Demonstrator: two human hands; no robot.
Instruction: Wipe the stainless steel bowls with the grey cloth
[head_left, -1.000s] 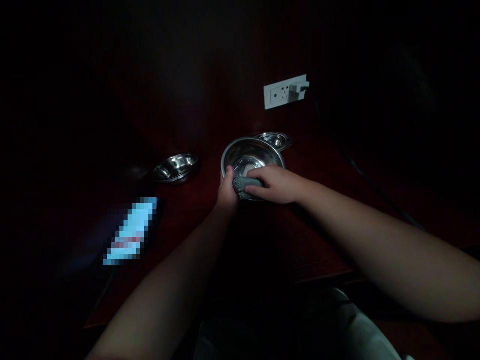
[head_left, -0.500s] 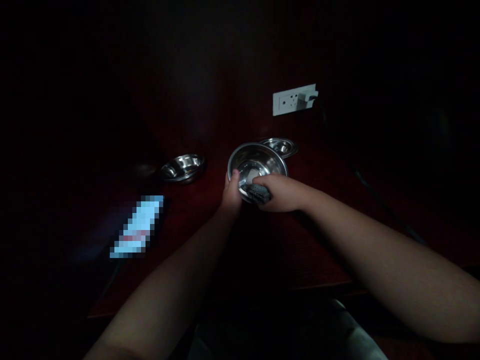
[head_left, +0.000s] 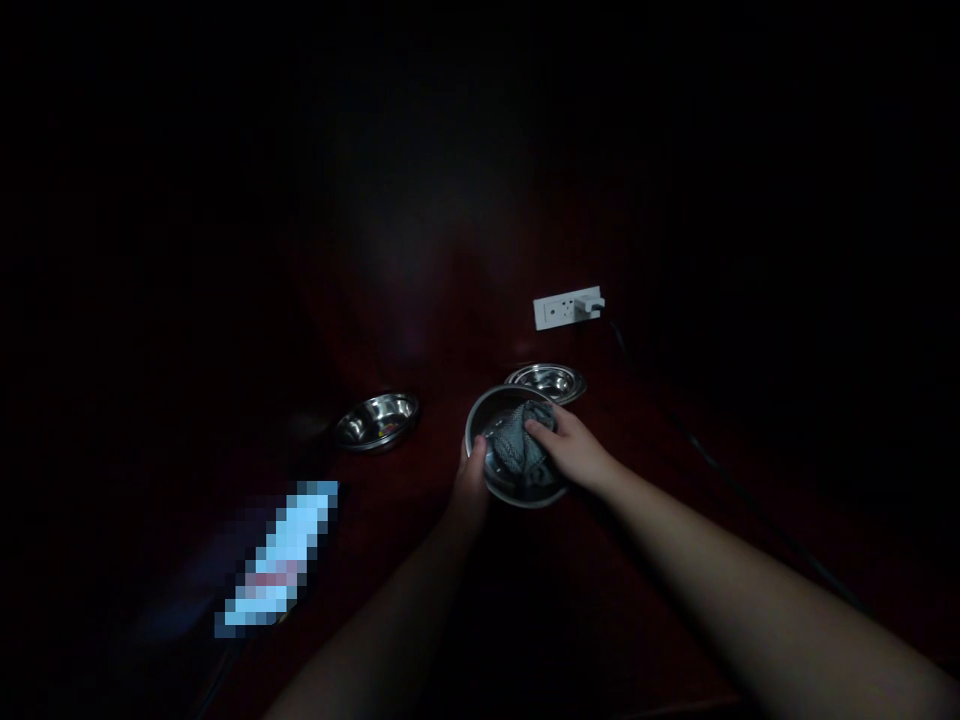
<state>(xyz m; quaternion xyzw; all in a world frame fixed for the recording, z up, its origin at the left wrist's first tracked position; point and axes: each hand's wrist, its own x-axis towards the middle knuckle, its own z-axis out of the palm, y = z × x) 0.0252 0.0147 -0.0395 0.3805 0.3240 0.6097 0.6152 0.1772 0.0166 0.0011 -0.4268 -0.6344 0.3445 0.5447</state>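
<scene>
A shiny metal bowl (head_left: 510,494) is held tilted toward me above the dark red table. My left hand (head_left: 472,480) grips its left rim, thumb over the edge and the other fingers hidden behind. Pressed against the inner wall on the right is a grey-green cloth (head_left: 517,442), pinched in my right hand (head_left: 574,445). Part of the cloth spreads across the inside of the bowl. Just behind stands a shallow metal dish (head_left: 555,381), partly covered by the bowl.
Another metal bowl (head_left: 379,422) sits to the left, something small and coloured showing in it. Nearer me lies a bright, pixelated phone-like screen (head_left: 281,560). A wall socket (head_left: 559,310) holds a white plug, its cable (head_left: 720,465) running along the right. Surroundings are very dark.
The whole view has shifted, so things appear lower. My right hand has moved from the bowl's near side to its right wall, and the bunched cloth now spreads inside the bowl.
</scene>
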